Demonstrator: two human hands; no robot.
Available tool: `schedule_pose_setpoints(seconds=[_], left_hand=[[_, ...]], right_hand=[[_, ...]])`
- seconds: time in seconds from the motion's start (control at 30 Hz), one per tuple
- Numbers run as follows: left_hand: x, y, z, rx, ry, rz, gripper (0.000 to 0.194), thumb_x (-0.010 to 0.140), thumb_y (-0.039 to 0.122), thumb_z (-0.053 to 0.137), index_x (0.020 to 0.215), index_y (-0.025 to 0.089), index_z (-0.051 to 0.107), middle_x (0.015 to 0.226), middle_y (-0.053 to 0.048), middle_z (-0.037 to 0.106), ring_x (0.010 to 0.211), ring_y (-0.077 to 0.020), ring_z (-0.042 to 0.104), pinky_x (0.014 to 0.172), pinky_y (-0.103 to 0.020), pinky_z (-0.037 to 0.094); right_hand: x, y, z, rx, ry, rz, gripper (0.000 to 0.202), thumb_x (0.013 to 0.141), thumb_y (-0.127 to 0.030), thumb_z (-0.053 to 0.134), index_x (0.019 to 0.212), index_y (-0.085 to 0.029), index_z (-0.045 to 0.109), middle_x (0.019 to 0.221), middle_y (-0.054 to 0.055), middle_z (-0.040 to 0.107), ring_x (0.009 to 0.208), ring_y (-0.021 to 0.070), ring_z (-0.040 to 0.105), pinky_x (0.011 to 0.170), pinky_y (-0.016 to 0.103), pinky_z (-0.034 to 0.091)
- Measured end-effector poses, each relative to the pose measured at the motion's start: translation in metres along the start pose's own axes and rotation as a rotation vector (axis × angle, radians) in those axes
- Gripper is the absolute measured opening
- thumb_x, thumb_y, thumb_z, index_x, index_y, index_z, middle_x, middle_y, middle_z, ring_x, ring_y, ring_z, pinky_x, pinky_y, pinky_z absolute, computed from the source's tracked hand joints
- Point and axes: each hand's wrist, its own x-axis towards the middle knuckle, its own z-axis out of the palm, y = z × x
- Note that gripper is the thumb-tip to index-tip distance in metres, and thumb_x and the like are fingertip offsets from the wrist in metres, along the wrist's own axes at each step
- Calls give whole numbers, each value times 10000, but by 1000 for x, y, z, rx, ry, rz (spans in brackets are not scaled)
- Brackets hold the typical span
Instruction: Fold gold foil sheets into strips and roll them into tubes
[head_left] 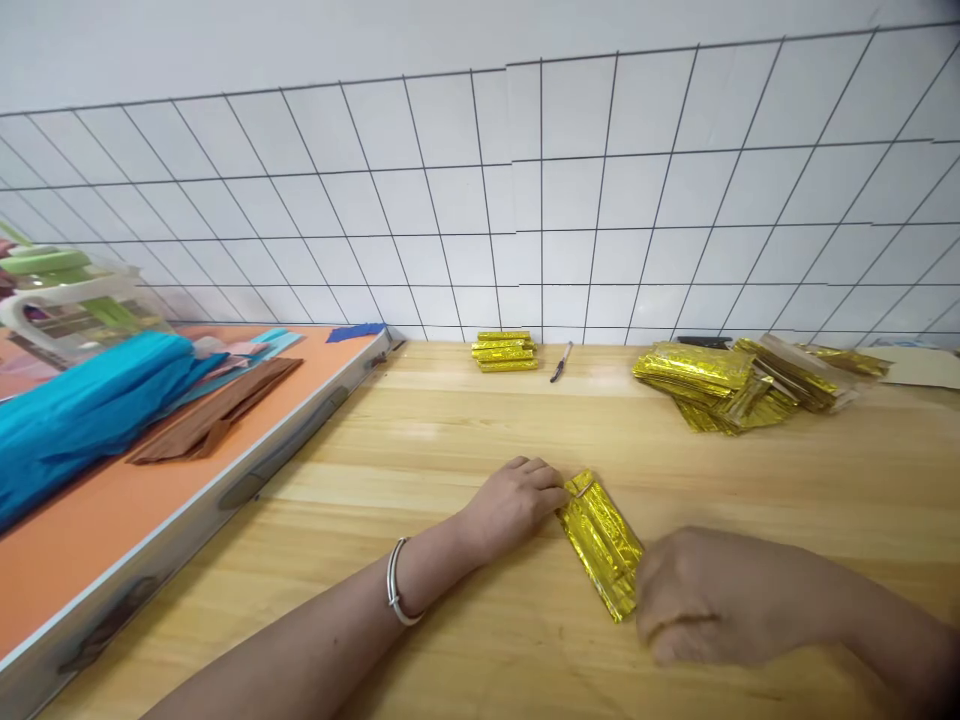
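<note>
Gold foil packet (600,540): left hand (514,508) touching, right hand (686,597) seemingly too.

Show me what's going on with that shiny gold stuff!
A person has both hands at one flat gold foil piece on the wooden table. The left hand touches its far end, and the right hand, a bit blurry, is at its near right side. Farther back are a small gold stack, a pen and a messy gold pile.

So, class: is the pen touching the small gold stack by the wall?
Apart: the head view shows bare tabletop between the pen and the small gold stack.
</note>
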Motion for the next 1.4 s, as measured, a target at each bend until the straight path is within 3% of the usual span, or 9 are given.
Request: schedule_pose_setpoints(seconds=[0.1,0.2,0.27,0.37,0.63,0.93,1.1,1.2,1.4], left_hand=[[0,2,1,23,-9,31,213,903,199,462,1086,205,570,946,-47,591,908,-190,516,815,-316,378],[2,1,1,41,-10,69,203,923,213,423,1056,182,574,929,-64,580,898,-191,510,814,-314,389],[2,0,1,50,-11,87,208,929,213,405,1039,171,577,933,-74,575,898,-191,509,817,-311,395],[0,2,-2,51,-25,74,213,920,188,409,1059,171,570,942,-74,583,893,-190,517,820,-307,403],[-18,25,-13,11,-14,-83,254,888,284,453,1100,198,563,1093,-68,618,1104,-223,497,902,-343,371],[12,-24,-13,-10,-19,19,297,913,336,428,1162,234,553,1219,-32,574,1126,-172,507,941,-308,372],[19,-1,-1,-30,37,-163,444,866,542,433,936,149,628,973,-100,647,966,-224,579,873,-336,425],[15,14,5,-5,78,-231,695,743,713,462,1079,115,574,1086,-150,609,1065,-284,537,912,-392,404],[2,16,5,6,41,-216,799,732,701,479,1283,125,425,1325,-166,468,1235,-277,424,1013,-404,310]], right_hand=[[16,19,0,-4,263,115,322,944,-346,346,982,-220,640,892,28,672,850,143,596,780,264,458],[32,53,13,-120,428,162,438,939,-369,349,1332,-193,429,1365,85,461,1254,209,394,1048,384,316],[36,74,24,-169,376,126,489,940,-372,347,1398,-201,335,1444,65,355,1332,219,281,1091,415,258],[36,90,30,-230,299,83,488,936,-384,357,1401,-236,335,1430,36,381,1357,225,222,1104,430,231],[30,81,25,-290,235,149,546,921,-451,369,1425,-274,258,1460,18,323,1375,230,156,1098,451,205],[34,101,4,-390,227,173,543,917,-465,359,1404,-227,330,1439,75,357,1367,251,186,1083,464,223],[34,104,7,-380,215,183,580,914,-472,362,1424,-207,281,1462,93,306,1364,246,198,1086,444,227],[32,107,11,-347,199,196,642,899,-513,368,1444,-213,209,1489,93,238,1368,250,184,1089,447,216],[27,106,14,-273,166,196,797,845,-597,409,1461,-212,82,1519,93,106,1381,270,112,1106,461,141]])
